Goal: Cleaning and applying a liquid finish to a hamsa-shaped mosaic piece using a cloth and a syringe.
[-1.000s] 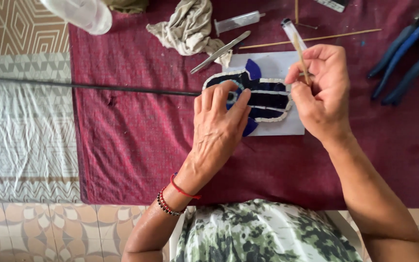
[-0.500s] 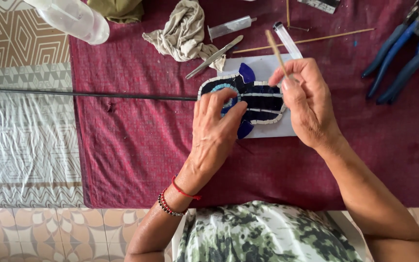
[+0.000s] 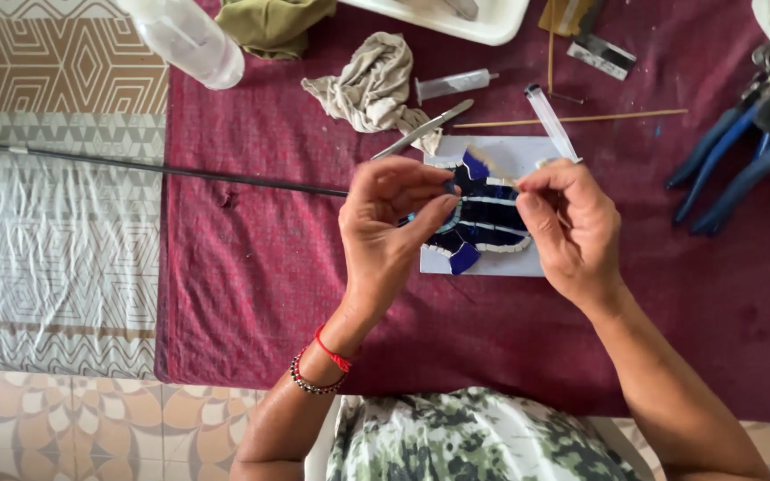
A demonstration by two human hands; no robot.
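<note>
Far left of frame: patterned floor mat (image 3: 46, 240), with a thin black rod (image 3: 153, 167) lying across it onto the maroon cloth (image 3: 251, 267) that covers the tabletop. Upper left: clear plastic bottle (image 3: 184, 36). Upper centre: crumpled beige rag (image 3: 369, 89), metal tweezers (image 3: 421, 130) just right of it.

Centre: my left hand (image 3: 394, 236) is raised above the mosaic piece (image 3: 485, 214), thumb and fingertips pinched together on a small dark tile chip (image 3: 449, 188). The mosaic, dark blue tiles with white joints, sits on a white tile (image 3: 514, 156).

My right hand (image 3: 572, 227), just right, grip closed on a thin wooden stick (image 3: 492, 167), tip pointing toward the chip.

Far right: blue-handled pliers (image 3: 741, 151).
</note>
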